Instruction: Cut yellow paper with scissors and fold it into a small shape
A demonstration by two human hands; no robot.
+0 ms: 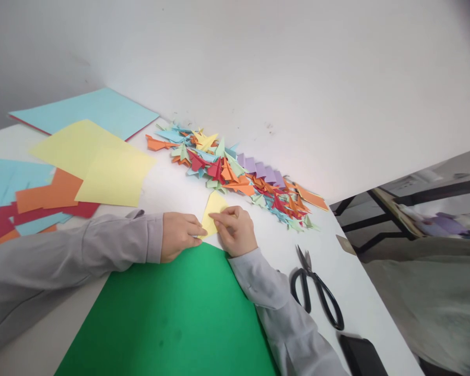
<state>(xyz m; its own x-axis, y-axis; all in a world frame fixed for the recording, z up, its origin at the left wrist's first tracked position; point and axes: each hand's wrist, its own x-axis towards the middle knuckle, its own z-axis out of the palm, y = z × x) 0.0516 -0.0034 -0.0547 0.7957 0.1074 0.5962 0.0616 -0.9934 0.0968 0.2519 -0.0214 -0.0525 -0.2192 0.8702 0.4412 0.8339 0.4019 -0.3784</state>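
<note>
A small folded yellow paper [215, 204] lies on the white table just beyond the top edge of a green sheet [172, 313]. My left hand [181, 235] has its fingers pinched at the paper's lower left edge. On the other side, my right hand [236, 230] is closed with its fingertips on the paper's right part. The paper's top end shows above both hands, and part of its right side is covered by my right fingers.
Folded colored papers [219, 167] lie piled along the wall. Yellow sheets [109, 177], a blue sheet [90, 112] and orange pieces [49, 197] are at left. Black-handled scissors [306, 266] and a black object [362, 355] are at right, near the table edge.
</note>
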